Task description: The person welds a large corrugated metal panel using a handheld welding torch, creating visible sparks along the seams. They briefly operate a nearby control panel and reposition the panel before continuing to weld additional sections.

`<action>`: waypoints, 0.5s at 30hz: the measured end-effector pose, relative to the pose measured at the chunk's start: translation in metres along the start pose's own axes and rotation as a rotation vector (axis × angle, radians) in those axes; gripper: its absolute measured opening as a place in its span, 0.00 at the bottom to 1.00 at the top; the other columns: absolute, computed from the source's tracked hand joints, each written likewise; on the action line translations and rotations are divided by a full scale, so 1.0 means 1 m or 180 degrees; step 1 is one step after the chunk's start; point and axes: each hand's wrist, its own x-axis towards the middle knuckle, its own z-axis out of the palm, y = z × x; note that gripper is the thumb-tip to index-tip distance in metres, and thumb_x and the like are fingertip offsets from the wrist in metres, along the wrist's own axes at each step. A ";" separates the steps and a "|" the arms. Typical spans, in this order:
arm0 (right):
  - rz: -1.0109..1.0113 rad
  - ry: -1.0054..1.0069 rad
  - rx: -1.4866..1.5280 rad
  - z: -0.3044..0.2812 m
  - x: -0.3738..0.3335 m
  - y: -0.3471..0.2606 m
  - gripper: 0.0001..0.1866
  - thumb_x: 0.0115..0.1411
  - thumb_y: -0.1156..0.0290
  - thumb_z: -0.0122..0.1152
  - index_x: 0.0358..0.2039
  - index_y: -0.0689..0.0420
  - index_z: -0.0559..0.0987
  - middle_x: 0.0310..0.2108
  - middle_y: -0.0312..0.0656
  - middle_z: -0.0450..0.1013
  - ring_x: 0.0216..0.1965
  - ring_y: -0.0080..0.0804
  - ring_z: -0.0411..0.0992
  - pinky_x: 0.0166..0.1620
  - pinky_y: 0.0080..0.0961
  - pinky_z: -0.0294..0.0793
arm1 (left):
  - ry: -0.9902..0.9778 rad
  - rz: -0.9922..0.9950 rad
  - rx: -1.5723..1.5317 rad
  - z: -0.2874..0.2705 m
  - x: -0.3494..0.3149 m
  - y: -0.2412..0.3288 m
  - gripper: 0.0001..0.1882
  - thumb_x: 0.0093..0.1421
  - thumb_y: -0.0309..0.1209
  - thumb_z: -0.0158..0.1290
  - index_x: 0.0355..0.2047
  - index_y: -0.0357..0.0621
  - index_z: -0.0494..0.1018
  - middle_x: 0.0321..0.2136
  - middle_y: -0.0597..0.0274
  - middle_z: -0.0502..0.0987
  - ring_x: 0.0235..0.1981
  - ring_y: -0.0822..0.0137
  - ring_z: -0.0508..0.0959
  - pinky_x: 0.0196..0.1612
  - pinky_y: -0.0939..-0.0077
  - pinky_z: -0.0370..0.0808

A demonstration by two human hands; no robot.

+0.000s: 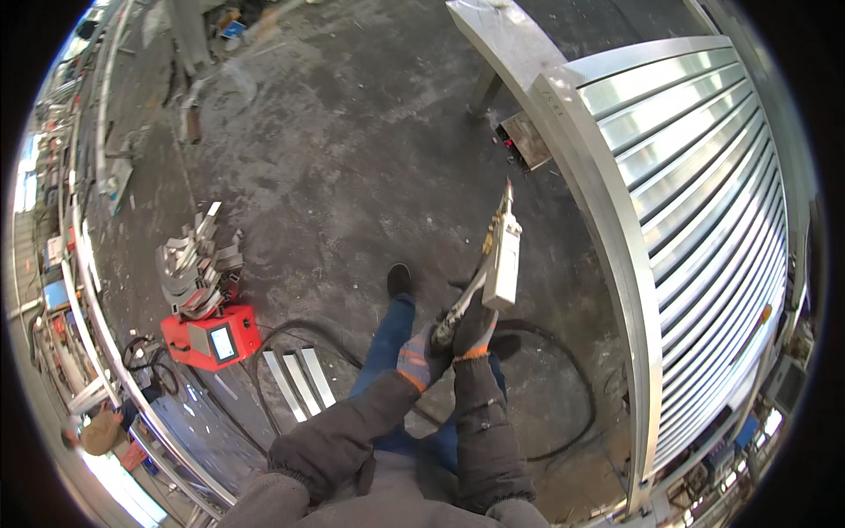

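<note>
Torch [502,255] sits up in front of your chest, tip pointing away toward the shutter frame [607,229], with its white block body above and the handle running down into your hands. Judge it as rigid and fairly weighty at the head, with a stiff hose [563,414] trailing off the back that will drag and twist against your wrist, so take it low on the handle and keep the hose slack behind you. Your right hand [475,330], in a grey glove with an orange cuff, is wrapped closed around the handle just under the body. Your left hand [418,356], gloved the same, is curled tight on the lower end where the hose joins, touching the right. Below them your blue-trousered leg and black shoe [400,280] stand on the concrete floor [352,158]. Left of you, three flat metal strips [299,380] lie beside a red machine [211,339] with a small screen, a pile of bent metal pieces [194,264] stacked on top of it. Farther right, the shutter's ribbed slats [704,202] curve away inside the frame.
</note>
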 end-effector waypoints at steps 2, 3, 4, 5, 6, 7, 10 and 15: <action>0.0245 -0.0012 0.0393 0.030 0.024 -0.016 0.26 0.74 0.51 0.48 0.45 0.66 0.76 0.30 0.41 0.75 0.22 0.24 0.71 0.24 0.24 0.71 | 0.0056 0.0197 -0.0253 -0.012 0.034 -0.012 0.19 0.61 0.35 0.59 0.51 0.42 0.73 0.45 0.46 0.80 0.47 0.45 0.80 0.48 0.60 0.78; 0.0486 0.0064 0.0522 0.037 0.033 -0.027 0.26 0.74 0.50 0.47 0.45 0.66 0.75 0.31 0.43 0.75 0.22 0.25 0.71 0.23 0.25 0.72 | 0.0023 0.0276 -0.0203 -0.014 0.049 -0.014 0.19 0.61 0.35 0.60 0.50 0.42 0.74 0.45 0.46 0.80 0.47 0.45 0.80 0.48 0.60 0.78; 0.0579 0.0052 0.0479 0.047 0.044 -0.037 0.27 0.74 0.49 0.46 0.45 0.66 0.75 0.31 0.44 0.75 0.21 0.25 0.71 0.23 0.25 0.73 | 0.0004 0.0355 -0.0152 -0.019 0.068 -0.017 0.19 0.61 0.36 0.60 0.50 0.42 0.74 0.44 0.47 0.80 0.47 0.45 0.80 0.47 0.60 0.78; 0.0436 0.0173 0.0459 0.059 0.055 -0.043 0.27 0.74 0.49 0.45 0.45 0.66 0.75 0.31 0.45 0.76 0.21 0.26 0.72 0.23 0.26 0.73 | -0.0155 -0.0013 -0.0274 -0.025 0.078 -0.017 0.18 0.61 0.36 0.60 0.49 0.43 0.74 0.43 0.47 0.81 0.46 0.45 0.81 0.46 0.59 0.77; 0.0294 0.0286 0.0439 0.069 0.065 -0.048 0.28 0.74 0.48 0.45 0.45 0.66 0.75 0.31 0.46 0.76 0.20 0.26 0.72 0.23 0.26 0.74 | -0.0104 0.0181 -0.0099 -0.030 0.092 -0.019 0.18 0.61 0.36 0.60 0.48 0.43 0.74 0.43 0.47 0.81 0.46 0.45 0.81 0.46 0.59 0.78; 0.0041 0.0286 0.0415 0.077 0.072 -0.052 0.28 0.74 0.48 0.44 0.45 0.66 0.74 0.31 0.47 0.76 0.20 0.27 0.72 0.23 0.27 0.74 | -0.0042 0.0381 0.0074 -0.034 0.104 -0.020 0.17 0.60 0.36 0.60 0.48 0.43 0.74 0.42 0.48 0.81 0.45 0.45 0.81 0.46 0.58 0.78; 0.0192 0.0398 0.0668 0.086 0.087 -0.050 0.30 0.74 0.46 0.43 0.45 0.65 0.74 0.30 0.49 0.76 0.18 0.29 0.71 0.22 0.28 0.75 | -0.0260 0.0114 -0.0289 -0.037 0.128 -0.020 0.18 0.60 0.36 0.61 0.48 0.44 0.74 0.42 0.48 0.82 0.46 0.44 0.80 0.46 0.57 0.78; 0.0373 0.0324 0.0311 0.075 0.091 -0.034 0.32 0.73 0.44 0.43 0.44 0.67 0.75 0.23 0.45 0.74 0.17 0.30 0.71 0.22 0.27 0.73 | -0.0396 0.0069 -0.0288 -0.029 0.132 -0.023 0.21 0.60 0.37 0.61 0.52 0.44 0.73 0.45 0.48 0.81 0.47 0.45 0.81 0.47 0.58 0.78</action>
